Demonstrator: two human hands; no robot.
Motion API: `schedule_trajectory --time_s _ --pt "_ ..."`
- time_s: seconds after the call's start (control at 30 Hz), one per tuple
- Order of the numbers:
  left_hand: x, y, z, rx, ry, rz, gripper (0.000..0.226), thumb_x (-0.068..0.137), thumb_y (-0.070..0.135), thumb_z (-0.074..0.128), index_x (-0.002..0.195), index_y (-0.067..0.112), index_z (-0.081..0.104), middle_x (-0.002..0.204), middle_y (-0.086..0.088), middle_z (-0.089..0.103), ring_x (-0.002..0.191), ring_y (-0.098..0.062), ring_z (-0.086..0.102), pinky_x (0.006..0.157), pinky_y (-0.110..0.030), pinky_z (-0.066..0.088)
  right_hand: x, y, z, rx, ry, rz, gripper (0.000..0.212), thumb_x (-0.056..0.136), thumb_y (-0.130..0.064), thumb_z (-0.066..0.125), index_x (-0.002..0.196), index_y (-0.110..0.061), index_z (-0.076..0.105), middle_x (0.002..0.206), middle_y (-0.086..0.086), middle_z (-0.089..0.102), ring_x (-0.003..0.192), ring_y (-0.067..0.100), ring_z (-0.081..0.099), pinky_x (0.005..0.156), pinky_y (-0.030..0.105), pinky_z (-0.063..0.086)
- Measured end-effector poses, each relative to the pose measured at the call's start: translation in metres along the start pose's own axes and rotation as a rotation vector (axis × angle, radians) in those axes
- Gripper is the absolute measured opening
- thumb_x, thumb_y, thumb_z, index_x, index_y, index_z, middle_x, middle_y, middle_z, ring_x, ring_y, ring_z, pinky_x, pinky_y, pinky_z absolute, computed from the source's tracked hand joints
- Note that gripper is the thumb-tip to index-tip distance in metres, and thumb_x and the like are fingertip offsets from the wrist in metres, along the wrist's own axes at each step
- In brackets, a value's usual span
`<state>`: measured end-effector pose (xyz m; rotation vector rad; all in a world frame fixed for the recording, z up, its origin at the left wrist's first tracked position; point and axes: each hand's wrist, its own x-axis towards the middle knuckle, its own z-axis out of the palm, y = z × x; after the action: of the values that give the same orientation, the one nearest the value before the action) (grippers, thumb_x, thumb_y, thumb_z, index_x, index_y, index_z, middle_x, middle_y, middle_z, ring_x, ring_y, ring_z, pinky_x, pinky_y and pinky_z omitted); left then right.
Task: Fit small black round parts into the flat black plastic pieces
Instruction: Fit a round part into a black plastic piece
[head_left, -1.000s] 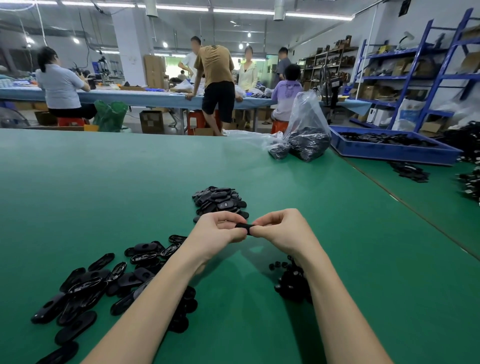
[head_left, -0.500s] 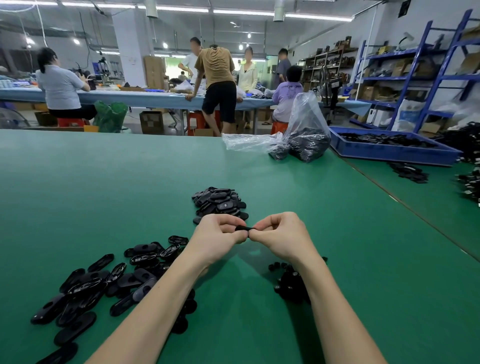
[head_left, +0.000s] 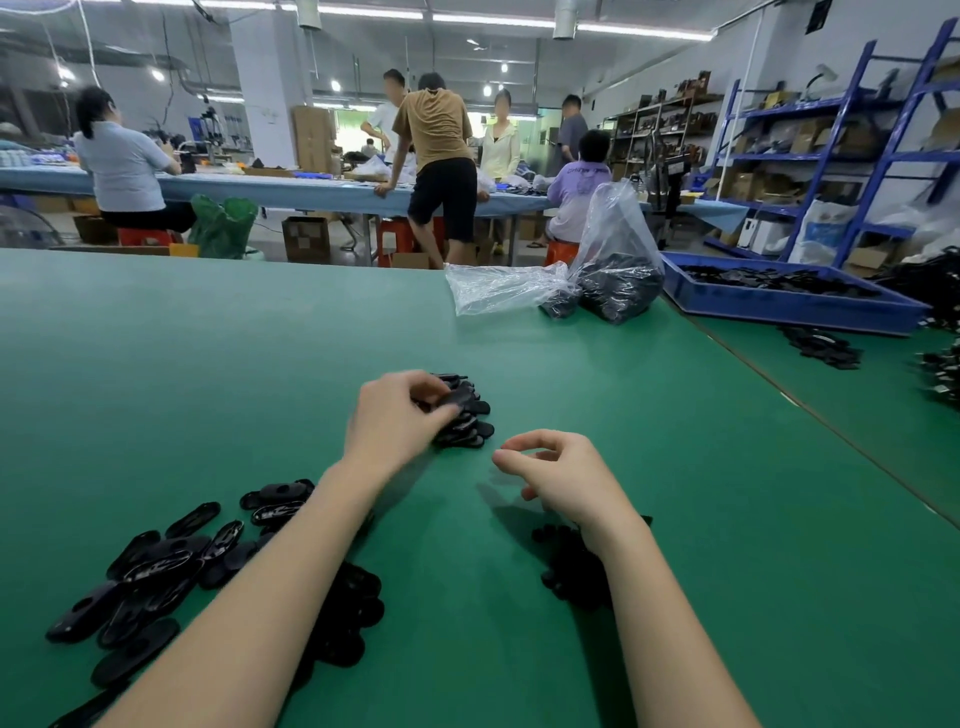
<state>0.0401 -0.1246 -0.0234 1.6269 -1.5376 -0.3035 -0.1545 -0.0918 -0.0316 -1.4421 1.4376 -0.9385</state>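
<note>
Left hand (head_left: 397, 415) reaches over the far pile of flat black pieces (head_left: 467, 423) on the green bench (head_left: 208, 374), fingers (head_left: 441, 413) curled and pinching one flat black piece (head_left: 457, 399) at the top of that pile; right hand (head_left: 558, 475) hovers just right of the pile above the bench, fingers loosely curled, thumb and forefinger apart, holding nothing; heap of small black round parts (head_left: 574, 566) lies on the bench under the right wrist, partly hidden by the forearm; bigger scatter of flat black oval pieces (head_left: 166, 566) near-left, running under the left forearm; far right edge of bench: clear plastic bag of black parts (head_left: 618, 275), a flatter clear bag (head_left: 506, 288) beside it, blue tray (head_left: 795, 306) with more black pieces; several people at a blue-topped table (head_left: 291, 187) behind; blue shelving (head_left: 852, 156) at right.
</note>
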Motion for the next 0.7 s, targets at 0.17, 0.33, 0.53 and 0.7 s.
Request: schedule_trajectory --time_s 0.17,0.33,0.53,0.7 --pt "0.050 0.001 0.011 0.137 0.027 -0.165 0.018 0.082 0.040 0.077 0.097 0.031 0.073 0.098 0.010 0.072 0.103 -0.018 0.066 0.082 -0.029 0.050 0.002 0.004 0.007 -0.091 -0.051 -0.025 0.005 0.085 -0.028 0.076 0.086 -0.024 0.074 0.085 -0.004 0.078 0.046 0.001 0.055 0.049 0.012 0.041" --pt "0.054 -0.009 0.018 0.192 -0.040 -0.225 0.026 0.082 0.045 0.074 0.103 0.029 0.070 0.107 0.006 0.071 0.108 -0.021 0.063 0.090 -0.033 0.052 0.005 0.005 0.010 -0.136 -0.067 -0.038 0.008 0.085 -0.031 0.075 0.088 -0.024 0.076 0.086 -0.005 0.078 0.047 -0.005 0.054 0.056 0.013 0.044" --pt "0.010 -0.016 0.005 0.040 0.051 -0.106 0.014 0.084 0.034 0.074 0.094 0.025 0.071 0.091 0.007 0.072 0.085 -0.012 0.064 0.084 -0.027 0.051 0.005 0.004 0.018 -0.273 -0.072 -0.098 0.007 0.084 -0.033 0.074 0.086 -0.026 0.075 0.080 -0.008 0.075 0.065 0.003 0.062 0.066 0.018 0.050" --pt "-0.021 -0.021 -0.015 -0.071 -0.087 -0.113 0.020 0.091 0.044 0.067 0.082 0.027 0.074 0.079 0.015 0.073 0.080 0.003 0.065 0.065 -0.007 0.040 -0.006 -0.005 0.045 -0.493 -0.283 -0.316 0.026 0.078 -0.047 0.077 0.102 -0.039 0.074 0.099 -0.021 0.070 0.076 -0.010 0.057 0.086 0.026 0.051"
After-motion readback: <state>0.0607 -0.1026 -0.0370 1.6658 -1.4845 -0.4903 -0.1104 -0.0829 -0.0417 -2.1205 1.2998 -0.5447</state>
